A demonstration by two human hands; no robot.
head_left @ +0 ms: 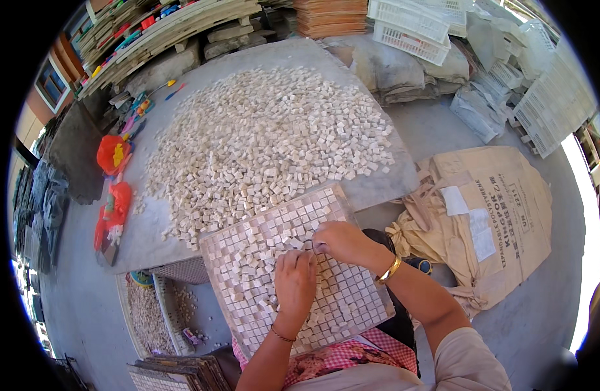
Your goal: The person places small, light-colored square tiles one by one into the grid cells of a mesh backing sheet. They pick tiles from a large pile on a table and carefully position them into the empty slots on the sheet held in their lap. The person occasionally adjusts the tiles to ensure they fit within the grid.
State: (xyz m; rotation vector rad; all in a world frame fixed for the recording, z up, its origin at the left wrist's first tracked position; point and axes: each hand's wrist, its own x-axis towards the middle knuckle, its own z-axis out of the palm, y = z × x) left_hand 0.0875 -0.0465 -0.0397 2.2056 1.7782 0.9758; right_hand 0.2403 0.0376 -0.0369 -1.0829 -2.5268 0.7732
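Observation:
A square grid tray [222, 290] lies tilted in front of me, its near side over my lap. Small pale stone cubes fill many of its square cells, and loose cubes [251, 260] lie on top at its left and middle. My left hand [295, 279] rests over the middle of the tray, fingers bent down together onto the cubes; what is under the fingertips is hidden. Just right of it, my right hand [344, 243] has its fingers pinched at the cubes, and I cannot make out what is between them. The two hands' fingertips nearly meet.
A broad heap of cubes [274, 130] covers the grey table [134, 244] beyond the tray. Below left stand a bin of cubes [145, 313] and stacked trays [176, 378]. A beige sack [509, 228] lies right. White crates [414, 42] stand behind; orange bags [119, 202] lie left.

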